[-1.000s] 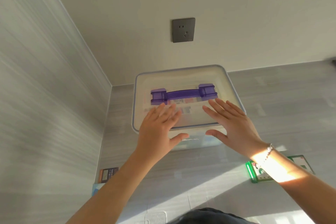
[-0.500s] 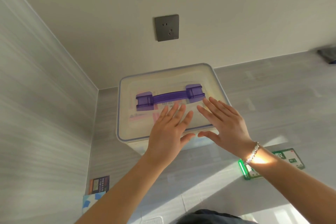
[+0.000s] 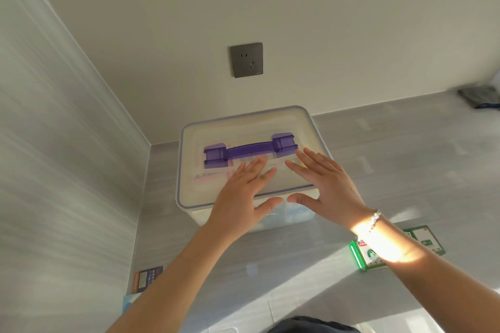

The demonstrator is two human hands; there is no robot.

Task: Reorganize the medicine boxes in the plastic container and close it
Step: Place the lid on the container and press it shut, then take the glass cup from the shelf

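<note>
A translucent plastic container [image 3: 205, 197] sits on a pale grey, wood-grain surface [image 3: 405, 149], pushed toward the far left corner where two walls meet. Its lid [image 3: 243, 127] is on, edged with a thin blue rim and topped by a purple handle [image 3: 250, 150] running left to right; medicine boxes [image 3: 208, 177] show faintly through the lid as pink and white shapes. Both hands lie flat on the near half of the lid with fingers spread and gripping nothing: the left hand [image 3: 240, 197] just near of the handle's middle, the right hand [image 3: 322, 181] beside the handle's right end, a beaded bracelet [image 3: 374, 217] at its wrist. The thumbs hang over the lid's near edge, tips close together but apart. The far wall [image 3: 324, 21] is plain off-white and carries a dark grey power socket [image 3: 246, 59] above the container; the left wall [image 3: 54, 157] is grey with streaked grain. A band of sunlight crosses the right forearm and the surface. A green and white box [image 3: 422, 240] lies on the surface near right, partly under the right forearm. A dark orange-printed box [image 3: 147, 277] stands by the left wall, near of the container. A dark blurred object [image 3: 479, 94] rests at the far right edge.
</note>
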